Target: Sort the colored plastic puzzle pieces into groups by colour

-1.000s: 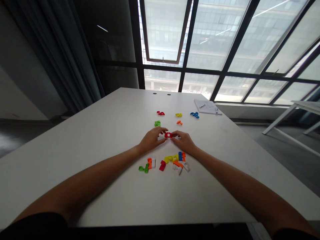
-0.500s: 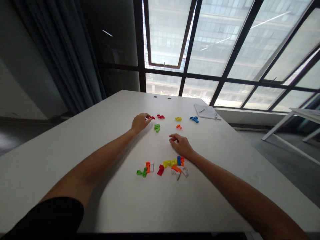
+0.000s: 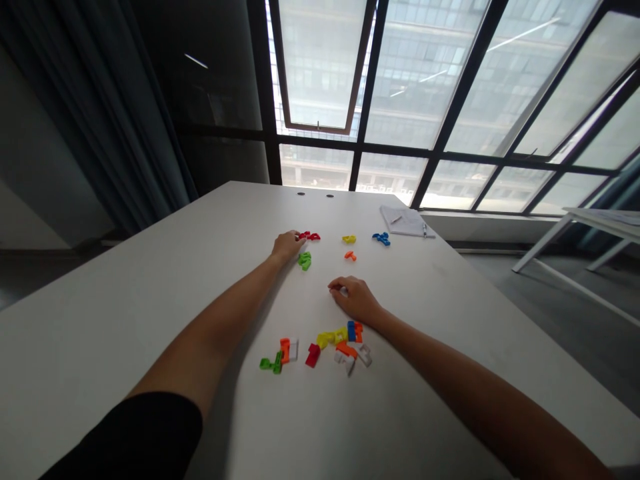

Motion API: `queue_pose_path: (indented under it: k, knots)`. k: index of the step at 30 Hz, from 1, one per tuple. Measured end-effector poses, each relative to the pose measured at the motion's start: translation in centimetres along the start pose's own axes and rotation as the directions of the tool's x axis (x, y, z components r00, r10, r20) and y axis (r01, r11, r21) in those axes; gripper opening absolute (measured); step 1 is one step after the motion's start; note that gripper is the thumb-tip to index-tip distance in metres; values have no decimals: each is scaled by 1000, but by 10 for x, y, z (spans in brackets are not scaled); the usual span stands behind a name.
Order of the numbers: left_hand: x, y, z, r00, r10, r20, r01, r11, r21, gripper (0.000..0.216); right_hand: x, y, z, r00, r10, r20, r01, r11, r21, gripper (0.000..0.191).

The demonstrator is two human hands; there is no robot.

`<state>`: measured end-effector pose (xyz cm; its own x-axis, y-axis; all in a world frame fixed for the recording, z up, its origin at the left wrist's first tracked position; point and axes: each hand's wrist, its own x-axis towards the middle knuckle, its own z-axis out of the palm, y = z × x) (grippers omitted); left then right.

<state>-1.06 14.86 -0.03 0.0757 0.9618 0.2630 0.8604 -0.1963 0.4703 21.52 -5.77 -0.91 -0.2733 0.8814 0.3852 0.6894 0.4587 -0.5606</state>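
Note:
My left hand [image 3: 287, 245] reaches to the far side of the white table, fingertips closed at the left end of some small red plastic pieces [image 3: 313, 237]. It pinches the nearest red piece, partly hidden by the fingers. Just below lie light green pieces [image 3: 305, 261]. My right hand [image 3: 354, 298] rests loosely curled on the table, thumb and forefinger a little apart, with nothing clearly seen in it. Nearer me, below that hand, is a mixed group of plastic pieces: yellow [image 3: 332, 338], blue [image 3: 351, 331], orange [image 3: 346, 349], white [image 3: 365, 355] and red [image 3: 313, 355].
Left of that group lie green pieces [image 3: 271, 363] beside an orange piece [image 3: 285, 350] and a white one. Farther off are a yellow piece [image 3: 349, 239], an orange piece [image 3: 351, 256] and blue pieces [image 3: 381, 239]. Papers [image 3: 407, 221] with pens lie at the far right edge.
My left hand has moved the red piece right, up against the other red pieces. My right hand's fingers have curled slightly. The whole view has shifted a little.

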Motion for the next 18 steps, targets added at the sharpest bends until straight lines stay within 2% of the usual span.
queue_pose_path:
  k: [3,7,9,11,12,13,14,16,17,18]
  knots:
    - [-10,-4,-6,998,52,-23,-53,999,-10,36,0,-1,-1,1000,-1,5,1,1000,-1,17]
    - [-36,-11,-21,993,100,-68,-101,995,-14,33,0,-2,-3,1000,-11,20,11,1000,5,16]
    - [-57,-5,-31,980,196,-40,-199,978,-65,28,0,-2,-3,999,-24,31,24,1000,11,16]
    - [-84,9,-46,927,370,65,-354,919,-173,26,0,-1,-3,999,-21,33,21,1000,2,16]
    - [-101,18,-54,880,455,134,-418,878,-232,27,0,-1,-2,999,-16,30,16,1000,-6,16]
    - [-118,28,-64,815,539,212,-474,831,-292,28,0,0,-2,1000,-13,26,13,1000,-11,16]
    - [-136,39,-73,719,621,310,-521,778,-352,29,0,0,-1,1000,-13,21,13,1000,-14,16]
    - [-168,56,-92,489,735,469,-574,676,-461,29,0,1,0,1000,-16,9,16,1000,-13,17]
    - [-182,63,-100,405,768,497,-588,635,-502,27,0,1,0,1000,-17,4,17,1000,-11,17]
    - [-192,67,-105,364,795,485,-598,598,-533,24,0,1,0,1000,-19,3,19,1000,-11,16]
